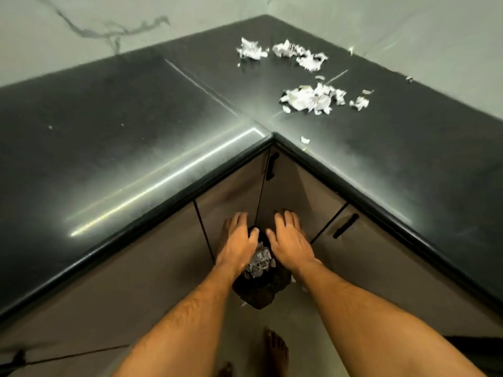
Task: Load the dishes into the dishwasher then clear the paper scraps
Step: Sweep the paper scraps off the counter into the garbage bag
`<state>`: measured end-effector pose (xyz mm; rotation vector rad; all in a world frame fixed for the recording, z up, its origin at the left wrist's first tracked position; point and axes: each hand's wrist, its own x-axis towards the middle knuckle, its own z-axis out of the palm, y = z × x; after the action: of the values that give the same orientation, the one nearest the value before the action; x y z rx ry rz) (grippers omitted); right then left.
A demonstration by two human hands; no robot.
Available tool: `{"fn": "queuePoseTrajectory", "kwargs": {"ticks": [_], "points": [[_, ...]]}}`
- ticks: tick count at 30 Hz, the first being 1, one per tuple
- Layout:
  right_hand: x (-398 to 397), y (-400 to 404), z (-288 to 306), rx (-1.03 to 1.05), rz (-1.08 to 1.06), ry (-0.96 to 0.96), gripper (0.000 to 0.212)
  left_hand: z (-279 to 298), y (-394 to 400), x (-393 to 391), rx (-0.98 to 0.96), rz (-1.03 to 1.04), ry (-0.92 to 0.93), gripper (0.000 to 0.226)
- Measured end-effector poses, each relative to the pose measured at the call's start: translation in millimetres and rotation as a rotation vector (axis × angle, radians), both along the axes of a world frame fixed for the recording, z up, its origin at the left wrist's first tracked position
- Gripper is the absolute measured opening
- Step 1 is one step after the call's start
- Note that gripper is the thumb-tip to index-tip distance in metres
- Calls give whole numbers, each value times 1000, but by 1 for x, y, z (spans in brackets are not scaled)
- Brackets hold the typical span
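Both arms reach down below the counter's inner corner. My left hand [237, 240] and my right hand [289, 240] hover palms down, fingers spread, over a black bin bag [261, 291] on the floor. Crumpled white paper scraps [260, 262] lie in the bag's mouth between the two hands. Neither hand visibly grips anything. More torn paper scraps sit on the black countertop [109, 126]: one pile [313, 99] at mid right and two clumps [251, 49] [310, 59] further back near the wall. No dishes or dishwasher are in view.
A small scrap [304, 140] lies near the counter's inner edge. Brown cabinet doors with black handles [272, 165] [345, 225] stand behind the bag. My bare foot [275, 349] is on the floor tiles. Marbled walls enclose the counter corner.
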<state>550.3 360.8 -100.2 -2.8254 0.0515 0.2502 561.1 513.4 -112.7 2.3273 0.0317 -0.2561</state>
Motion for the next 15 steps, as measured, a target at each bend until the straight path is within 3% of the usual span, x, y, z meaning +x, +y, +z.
{"fn": "queuePoseTrajectory", "kwargs": {"ticks": [6, 11, 15], "points": [[-11, 5, 88, -122, 94, -269, 63, 93, 12, -9, 229, -235, -469, 64], [-4, -1, 164, -219, 102, -424, 64, 169, 21, 8, 314, -231, -627, 68], [10, -15, 221, -172, 18, -486, 64, 224, 17, 27, 275, -214, -705, 68]]}}
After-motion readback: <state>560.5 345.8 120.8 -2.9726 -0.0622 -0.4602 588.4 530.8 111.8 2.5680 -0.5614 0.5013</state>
